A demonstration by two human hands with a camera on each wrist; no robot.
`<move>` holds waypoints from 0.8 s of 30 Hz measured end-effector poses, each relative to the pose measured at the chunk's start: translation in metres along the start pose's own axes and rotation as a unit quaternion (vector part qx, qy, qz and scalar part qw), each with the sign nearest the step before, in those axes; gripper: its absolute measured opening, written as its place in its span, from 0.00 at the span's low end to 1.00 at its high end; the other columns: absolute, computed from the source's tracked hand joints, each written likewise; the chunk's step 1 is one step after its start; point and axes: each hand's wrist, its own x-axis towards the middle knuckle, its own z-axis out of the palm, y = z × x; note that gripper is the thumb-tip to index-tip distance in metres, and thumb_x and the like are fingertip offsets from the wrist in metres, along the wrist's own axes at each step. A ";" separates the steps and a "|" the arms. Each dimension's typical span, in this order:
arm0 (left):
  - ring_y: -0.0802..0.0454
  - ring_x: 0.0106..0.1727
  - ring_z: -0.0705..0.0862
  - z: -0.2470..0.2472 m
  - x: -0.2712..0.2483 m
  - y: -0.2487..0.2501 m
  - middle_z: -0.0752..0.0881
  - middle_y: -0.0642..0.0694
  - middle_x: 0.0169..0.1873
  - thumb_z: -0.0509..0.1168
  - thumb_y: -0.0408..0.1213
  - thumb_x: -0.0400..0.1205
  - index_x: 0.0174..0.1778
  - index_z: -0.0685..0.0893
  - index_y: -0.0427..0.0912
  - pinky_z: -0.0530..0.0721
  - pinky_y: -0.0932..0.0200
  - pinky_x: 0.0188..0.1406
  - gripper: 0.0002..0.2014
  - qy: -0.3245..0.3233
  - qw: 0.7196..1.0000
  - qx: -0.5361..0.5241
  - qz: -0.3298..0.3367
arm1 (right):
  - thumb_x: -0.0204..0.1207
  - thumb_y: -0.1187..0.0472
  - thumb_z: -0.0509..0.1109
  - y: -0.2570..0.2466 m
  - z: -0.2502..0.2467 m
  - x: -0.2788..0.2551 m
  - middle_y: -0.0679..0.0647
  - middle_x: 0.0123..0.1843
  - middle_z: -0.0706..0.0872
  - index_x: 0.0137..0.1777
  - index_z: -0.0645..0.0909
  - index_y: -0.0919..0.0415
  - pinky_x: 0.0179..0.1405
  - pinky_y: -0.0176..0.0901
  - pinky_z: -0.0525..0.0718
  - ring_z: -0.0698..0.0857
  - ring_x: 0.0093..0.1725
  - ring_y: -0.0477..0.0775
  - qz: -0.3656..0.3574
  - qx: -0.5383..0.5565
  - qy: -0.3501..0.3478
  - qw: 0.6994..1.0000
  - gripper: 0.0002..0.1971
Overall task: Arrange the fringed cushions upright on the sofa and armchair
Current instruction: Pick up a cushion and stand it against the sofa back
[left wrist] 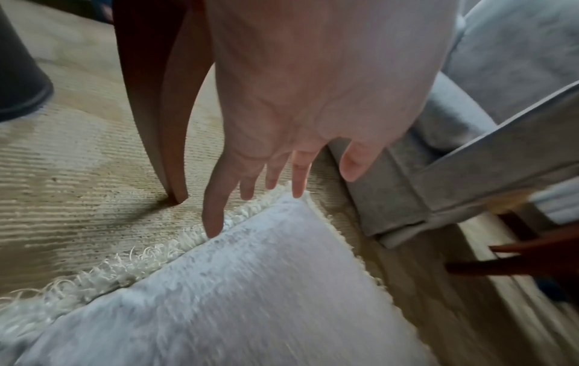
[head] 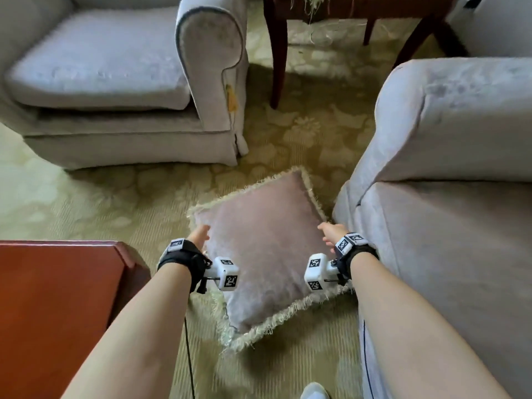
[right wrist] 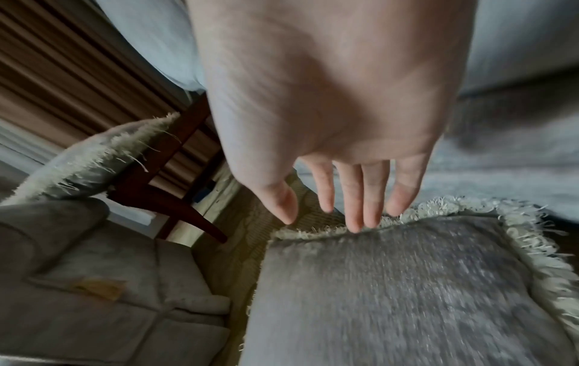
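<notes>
Leftmost, a red-brown tabletop (head: 57, 298) and the armchair (head: 95, 64) flank the left hand (head: 199, 235), fingers straight over a fringed cushion (head: 267, 254) flat on the carpet (head: 86, 203); right hand (head: 331, 233) likewise released, sofa (head: 449, 197) just beside.

A mauve cushion (head: 267, 249) with cream fringe lies on olive floral carpet (head: 302, 133) between pale grey armchair (head: 95, 67) and sofa (head: 449, 168).

The fringed cushion (head: 267, 243) is plush velvety cloth (shaggy thread fringe); the carpet (head: 144, 208) ribbed, matt; the coffee table (head: 57, 298) glossy wood.
</notes>
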 end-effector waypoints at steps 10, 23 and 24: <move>0.37 0.80 0.60 0.032 0.126 -0.075 0.58 0.34 0.80 0.54 0.49 0.85 0.82 0.52 0.37 0.61 0.43 0.76 0.33 0.026 0.999 -0.001 -0.036 | 0.82 0.49 0.57 0.020 0.042 0.111 0.66 0.79 0.70 0.78 0.69 0.69 0.77 0.51 0.66 0.71 0.77 0.65 -0.012 -0.058 0.063 0.996 0.30; 0.36 0.61 0.82 0.034 0.164 -0.071 0.81 0.40 0.62 0.61 0.77 0.60 0.65 0.76 0.43 0.73 0.36 0.69 0.47 0.031 0.995 -0.089 0.031 | 0.86 0.43 0.54 0.008 0.043 0.124 0.63 0.84 0.62 0.83 0.59 0.66 0.78 0.45 0.61 0.63 0.82 0.60 -0.069 0.099 -0.021 0.993 0.33; 0.34 0.58 0.83 0.024 0.183 -0.066 0.82 0.40 0.62 0.61 0.82 0.51 0.64 0.77 0.48 0.75 0.34 0.65 0.53 0.047 0.995 -0.086 0.028 | 0.84 0.41 0.56 0.010 0.041 0.114 0.62 0.84 0.61 0.84 0.57 0.64 0.79 0.47 0.60 0.63 0.82 0.59 -0.056 0.083 -0.050 0.994 0.36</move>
